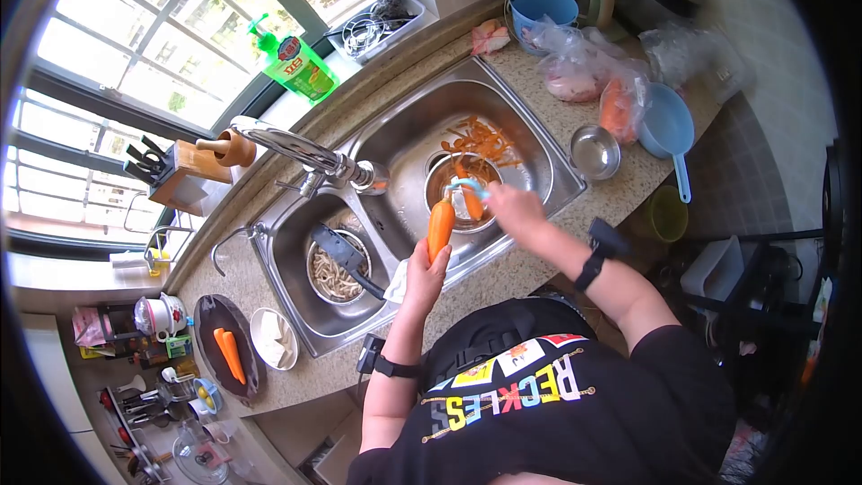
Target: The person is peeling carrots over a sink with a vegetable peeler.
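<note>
My left hand is wrapped round the lower end of an orange carrot, which points up over the sink. My right hand is closed round the handle of a light blue peeler, its head near the carrot's upper tip. Below them, in the large basin, a steel bowl holds another carrot. Orange peelings lie in and beyond the bowl. In the smaller basin, a colander of pale strips stands with a dark-bladed tool across it.
A faucet arches over the sink. At left are a dark board with carrots and a white bowl. At right stand a small metal bowl, a blue ladle, plastic bags and a blue bucket.
</note>
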Demonstrator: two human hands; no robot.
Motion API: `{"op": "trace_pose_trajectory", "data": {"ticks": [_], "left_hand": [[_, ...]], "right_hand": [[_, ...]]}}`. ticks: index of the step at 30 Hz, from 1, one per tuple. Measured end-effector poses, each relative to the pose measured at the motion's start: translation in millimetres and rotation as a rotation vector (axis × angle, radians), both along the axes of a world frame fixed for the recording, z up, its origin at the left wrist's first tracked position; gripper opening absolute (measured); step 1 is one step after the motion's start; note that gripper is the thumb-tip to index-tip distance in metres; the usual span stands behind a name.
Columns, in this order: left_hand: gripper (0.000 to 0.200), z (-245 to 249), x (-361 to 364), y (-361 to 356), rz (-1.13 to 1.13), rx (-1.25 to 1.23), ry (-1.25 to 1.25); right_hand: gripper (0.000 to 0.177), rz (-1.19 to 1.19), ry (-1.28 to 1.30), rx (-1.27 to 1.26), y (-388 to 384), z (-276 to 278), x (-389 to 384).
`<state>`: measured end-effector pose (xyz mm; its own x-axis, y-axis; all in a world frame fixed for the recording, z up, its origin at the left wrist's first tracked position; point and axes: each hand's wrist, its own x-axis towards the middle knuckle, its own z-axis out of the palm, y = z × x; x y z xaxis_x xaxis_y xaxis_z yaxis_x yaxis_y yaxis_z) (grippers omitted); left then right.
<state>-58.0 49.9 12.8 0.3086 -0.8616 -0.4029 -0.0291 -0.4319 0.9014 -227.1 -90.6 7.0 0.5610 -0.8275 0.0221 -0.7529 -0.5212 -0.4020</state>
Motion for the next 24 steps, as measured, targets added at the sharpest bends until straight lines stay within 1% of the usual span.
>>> {"op": "trace_pose_trajectory", "data": {"ticks": [2, 3, 4, 5, 6, 8, 10, 11, 12, 14, 15, 16, 18, 19, 20, 21, 22, 23, 24], "left_hand": [[0.026, 0, 5, 2, -0.050, -0.125, -0.260], [0.027, 12, 5, 0, -0.073, -0.056, -0.340], [0.027, 10, 5, 1, -0.071, -0.054, -0.337], [0.028, 6, 5, 0, -0.068, -0.074, -0.392], [0.028, 6, 5, -4, -0.065, -0.100, -0.448], [0.028, 10, 6, -6, -0.085, -0.078, -0.468], [0.029, 15, 2, -4, -0.098, -0.051, -0.488], [0.030, 18, 3, -2, -0.097, -0.074, -0.522], [0.031, 20, 4, -2, -0.096, -0.101, -0.555], [0.032, 20, 5, -4, -0.097, -0.096, -0.564], [0.033, 20, 5, -6, -0.107, -0.090, -0.577], [0.033, 23, 2, -9, -0.110, -0.093, -0.577], [0.034, 29, -7, -11, -0.111, -0.080, -0.562], [0.036, 19, -7, -11, -0.122, -0.199, -0.611], [0.036, 17, -6, -10, -0.122, -0.198, -0.613], [0.035, 24, -5, -11, -0.144, -0.033, -0.243], [0.035, 30, -4, -11, -0.157, 0.129, 0.131], [0.033, 34, -4, -11, -0.098, 0.124, 0.525], [0.031, 48, 2, -12, -0.151, 0.105, 0.862]], "right_hand": [[0.021, -0.085, -0.012, 0.084, -14, -2, -9], [0.021, -0.082, -0.013, 0.078, -13, 4, -6], [0.022, -0.012, -0.132, 0.080, -1, 15, -2], [0.022, 0.054, -0.253, 0.081, 13, 27, 2], [0.023, 0.167, -0.256, 0.012, 27, 36, 5], [0.024, 0.180, -0.173, 0.000, 26, 24, 10], [0.026, -0.040, 0.008, 0.119, -9, -6, 1], [0.027, -0.104, 0.025, 0.270, -22, -9, -7], [0.029, -0.151, -0.056, 0.279, -26, -16, -11], [0.030, -0.132, -0.416, 0.422, -25, -46, -5], [0.029, -0.225, -0.653, 0.845, -15, -32, 6], [0.030, -0.223, -0.762, 1.051, -9, -12, 12], [0.030, -0.205, -0.931, 1.233, -1, 7, 30], [0.030, -0.209, -0.934, 1.236, 0, 5, 32], [0.030, -0.158, -1.008, 1.253, 0, 1, 35], [0.029, -0.103, -1.079, 1.269, 0, 3, 37], [0.029, -0.096, -1.075, 1.273, -1, 5, 37], [0.028, -0.056, -1.069, 1.295, 0, 8, 36], [0.027, -0.016, -1.062, 1.318, 0, 11, 35]]}}
